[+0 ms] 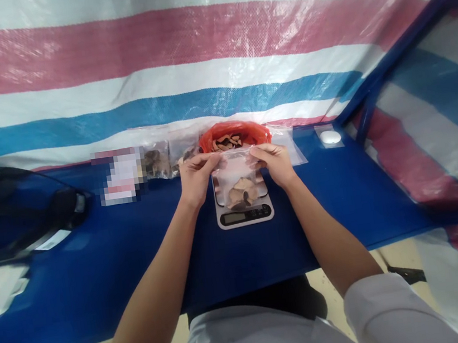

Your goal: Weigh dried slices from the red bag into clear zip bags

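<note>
A clear plastic bag [235, 170] with several pale brown dried slices [243, 192] at its bottom hangs between my hands. My left hand [196, 177] pinches its upper left corner, and my right hand [274, 161] pinches the upper right one. Beneath the bag sits a white kitchen scale [223, 220] with a dark display; whether the bag rests on its plate I cannot tell. Just behind my hands stands an open red plastic bag [255, 127] holding more dried slices [228, 141].
Filled clear bags [156, 163] and a blurred-out packet [120, 177] lie left of the red bag. A small packet with a white round object [330, 137] is at the right. Black gear [65, 210] covers the left of the blue table [138, 251]. Striped sheeting [153, 41] hangs behind.
</note>
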A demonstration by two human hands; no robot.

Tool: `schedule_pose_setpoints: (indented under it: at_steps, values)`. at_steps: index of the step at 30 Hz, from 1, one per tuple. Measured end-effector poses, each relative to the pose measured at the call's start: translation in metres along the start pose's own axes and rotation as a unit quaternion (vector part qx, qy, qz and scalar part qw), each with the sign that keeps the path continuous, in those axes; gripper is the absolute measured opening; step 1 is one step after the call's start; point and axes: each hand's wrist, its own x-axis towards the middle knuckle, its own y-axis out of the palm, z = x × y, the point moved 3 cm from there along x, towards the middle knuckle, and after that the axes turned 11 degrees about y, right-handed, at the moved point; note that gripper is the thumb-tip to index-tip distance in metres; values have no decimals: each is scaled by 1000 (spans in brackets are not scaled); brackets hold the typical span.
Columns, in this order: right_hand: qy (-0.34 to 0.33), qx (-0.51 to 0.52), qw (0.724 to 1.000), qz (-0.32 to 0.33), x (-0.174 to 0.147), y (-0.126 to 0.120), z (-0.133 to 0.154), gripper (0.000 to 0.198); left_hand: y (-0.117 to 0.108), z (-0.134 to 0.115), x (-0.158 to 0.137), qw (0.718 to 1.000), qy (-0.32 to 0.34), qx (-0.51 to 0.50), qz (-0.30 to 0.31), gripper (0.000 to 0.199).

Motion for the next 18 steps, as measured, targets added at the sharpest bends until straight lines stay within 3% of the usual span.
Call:
schedule_pose_setpoints:
  at_steps: [7, 18]
  values:
    - [-14, -20, 1000, 1, -2, -1, 2, 38, -5, -1, -2, 998, -55, -22, -37, 23]
    - [2, 9, 1000, -1, -3, 4, 1, 38, -8, 2, -4, 997, -31, -29, -58, 20]
